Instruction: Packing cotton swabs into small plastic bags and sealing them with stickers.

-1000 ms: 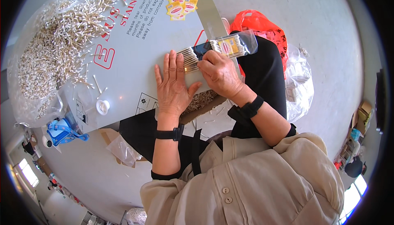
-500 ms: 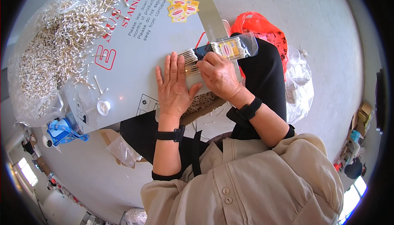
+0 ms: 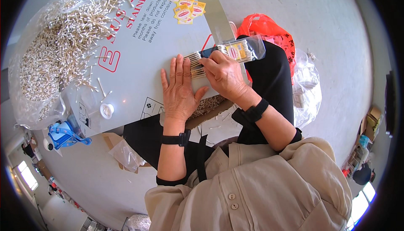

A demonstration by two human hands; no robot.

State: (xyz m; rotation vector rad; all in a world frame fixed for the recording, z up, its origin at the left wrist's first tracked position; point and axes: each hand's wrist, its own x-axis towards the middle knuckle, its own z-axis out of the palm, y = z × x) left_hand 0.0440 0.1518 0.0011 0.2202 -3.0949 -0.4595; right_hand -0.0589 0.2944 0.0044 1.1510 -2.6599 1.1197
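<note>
Daylight fills the room evenly and brightly, with glaring white windows at the lower left (image 3: 27, 175) and lower right (image 3: 358, 208) burnt out to blank panes. A small hot spot shines on the smooth grey sheet-topped desk (image 3: 139, 71), and highlights glint along the crumpled clear plastic bag (image 3: 306, 98) on the right. Shadows are soft and faint; the black fabric trousers (image 3: 269, 73) lose most detail. The bare left hand (image 3: 180, 92) and bare right hand (image 3: 227, 74) look reasonably sharp. Fisheye distortion bends the outer edges, where small objects smear, blue fringing shows and the corners go black.
</note>
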